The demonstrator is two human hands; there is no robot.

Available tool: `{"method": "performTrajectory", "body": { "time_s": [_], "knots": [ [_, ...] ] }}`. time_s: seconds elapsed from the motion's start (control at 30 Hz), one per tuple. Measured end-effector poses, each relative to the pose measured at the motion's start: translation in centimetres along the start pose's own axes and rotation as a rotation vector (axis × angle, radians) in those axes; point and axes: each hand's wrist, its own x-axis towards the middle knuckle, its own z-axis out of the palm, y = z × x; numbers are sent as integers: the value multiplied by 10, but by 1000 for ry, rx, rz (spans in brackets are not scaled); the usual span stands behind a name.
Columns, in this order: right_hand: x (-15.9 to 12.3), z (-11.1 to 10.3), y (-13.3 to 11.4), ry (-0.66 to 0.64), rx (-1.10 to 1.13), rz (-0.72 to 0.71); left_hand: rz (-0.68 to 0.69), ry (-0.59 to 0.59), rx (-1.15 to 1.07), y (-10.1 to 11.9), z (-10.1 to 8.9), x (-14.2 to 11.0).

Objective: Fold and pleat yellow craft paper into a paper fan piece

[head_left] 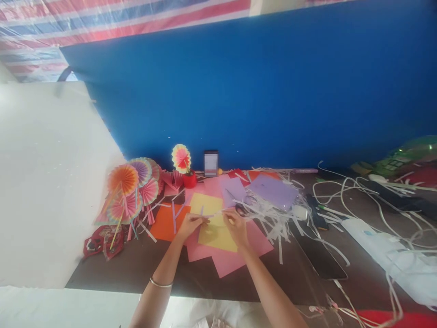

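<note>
One dark tabletop (136, 269) carries everything, its near edge running under your forearms. Pink sheets (221, 266) overlap beneath yellow paper (218, 241), probably laid there as a plain ground for close work. A heap of white strips (278, 223) lies to the right, perhaps for easy reach. Over the yellow, your left hand (189, 225) and right hand (236, 228) pinch a thin pale strip (214, 214) between them — one near each end, seemingly to keep it straight. Toward your front left there's open room; on the right, the heap leaves your fingers less.
</note>
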Motion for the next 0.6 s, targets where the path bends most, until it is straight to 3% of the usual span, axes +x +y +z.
{"method": "performTrajectory", "body": {
  "time_s": [0.17, 0.33, 0.6],
  "knots": [
    [4, -13, -1, 12, 172, 181, -88, -9, -369, -8, -14, 1],
    [5, -22, -6, 56, 260, 259, -59, 103, -718, -13, -27, 3],
    [13, -32, 6, 241, 331, 304, -143, 301, -1033, -11, -44, 6]
  ]
}}
